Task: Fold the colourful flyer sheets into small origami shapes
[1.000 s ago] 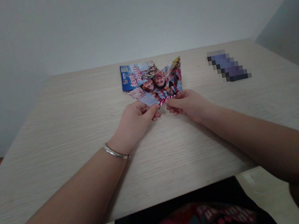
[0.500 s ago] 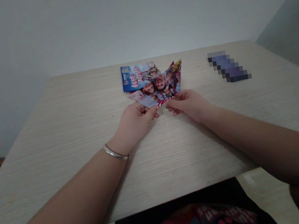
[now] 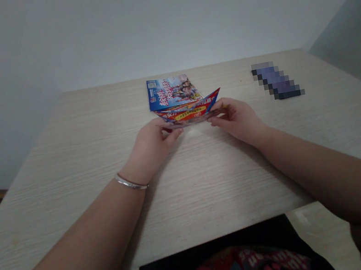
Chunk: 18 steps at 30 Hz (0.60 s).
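We count two hands: our left hand (image 3: 152, 141) and our right hand (image 3: 238, 119), both near the middle of the table. One printed leaflet (image 3: 181, 102) sits between them. One bracelet (image 3: 130, 183) circles the left wrist. One table (image 3: 68, 173) spreads out under it all, and one blurred dark thing (image 3: 277, 79) lies at far right.

Bare wooden tabletop (image 3: 78, 171) lies open to the left of and in front of the left hand (image 3: 149, 147) and right hand (image 3: 239, 120), while the folded leaflet (image 3: 181, 100) fills the middle and a dark blurred object (image 3: 277, 80) lies well apart at far right.
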Tool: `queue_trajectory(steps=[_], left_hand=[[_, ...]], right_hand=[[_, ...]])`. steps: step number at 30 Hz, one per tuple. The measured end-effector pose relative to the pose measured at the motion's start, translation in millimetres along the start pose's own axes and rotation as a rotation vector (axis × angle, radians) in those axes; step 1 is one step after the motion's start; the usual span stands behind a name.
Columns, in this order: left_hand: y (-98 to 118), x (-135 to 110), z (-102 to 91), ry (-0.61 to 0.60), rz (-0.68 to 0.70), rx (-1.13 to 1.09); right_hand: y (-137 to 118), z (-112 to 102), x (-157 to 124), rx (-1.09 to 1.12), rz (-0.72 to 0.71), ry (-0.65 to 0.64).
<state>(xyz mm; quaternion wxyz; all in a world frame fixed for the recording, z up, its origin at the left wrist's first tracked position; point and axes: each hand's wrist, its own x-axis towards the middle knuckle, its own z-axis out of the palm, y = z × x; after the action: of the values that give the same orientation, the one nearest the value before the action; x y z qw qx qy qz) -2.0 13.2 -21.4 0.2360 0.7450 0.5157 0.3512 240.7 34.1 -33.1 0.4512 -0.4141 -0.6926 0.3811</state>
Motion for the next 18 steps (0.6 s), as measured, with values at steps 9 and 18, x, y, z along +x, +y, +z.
queue_trajectory(steps=[9, 18], left_hand=[[-2, 4, 6.5, 0.037, -0.008, -0.217], [-9, 3, 6.3, 0.101, -0.023, -0.080]], right_hand=[[4, 2, 2, 0.095, 0.050, 0.131], [6, 8, 6, 0.202, 0.094, 0.129]])
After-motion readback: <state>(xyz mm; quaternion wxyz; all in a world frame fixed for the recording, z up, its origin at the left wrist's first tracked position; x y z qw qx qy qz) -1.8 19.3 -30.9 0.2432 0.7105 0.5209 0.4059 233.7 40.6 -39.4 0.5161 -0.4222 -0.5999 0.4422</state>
